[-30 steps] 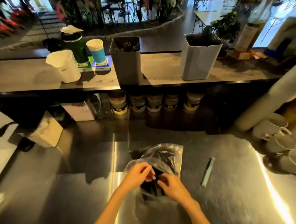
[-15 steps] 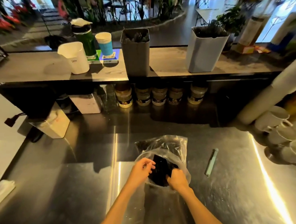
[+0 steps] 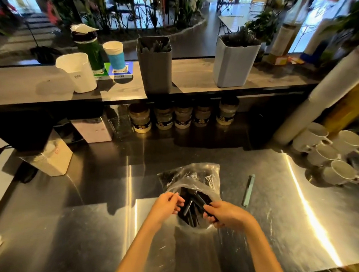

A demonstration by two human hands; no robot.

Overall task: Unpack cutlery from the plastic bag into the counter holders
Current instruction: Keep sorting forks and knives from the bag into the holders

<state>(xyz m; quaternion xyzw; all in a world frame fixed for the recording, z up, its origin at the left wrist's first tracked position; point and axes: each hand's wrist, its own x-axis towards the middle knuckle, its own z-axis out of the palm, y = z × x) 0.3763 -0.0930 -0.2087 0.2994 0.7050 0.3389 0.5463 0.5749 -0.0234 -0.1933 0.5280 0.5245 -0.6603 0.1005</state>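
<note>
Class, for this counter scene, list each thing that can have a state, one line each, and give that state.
plastic bag: lying on the steel counter, mouth open
black cutlery: mostly inside the bag
left hand: holds the bag's mouth edge
right hand: grips black cutlery handles
dark grey holder: upright, partly filled
light grey holder: upright, filled to its rim
white mugs: lying on their sides

Dim counter (image 3: 87, 214) — window backlight, streaked steel glare, edges blurred and bowed.

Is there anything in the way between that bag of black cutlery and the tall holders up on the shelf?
Nothing visible blocks it. Bare steel lies between the plastic bag and the raised shelf bearing the dark holder and grey holder.
</note>
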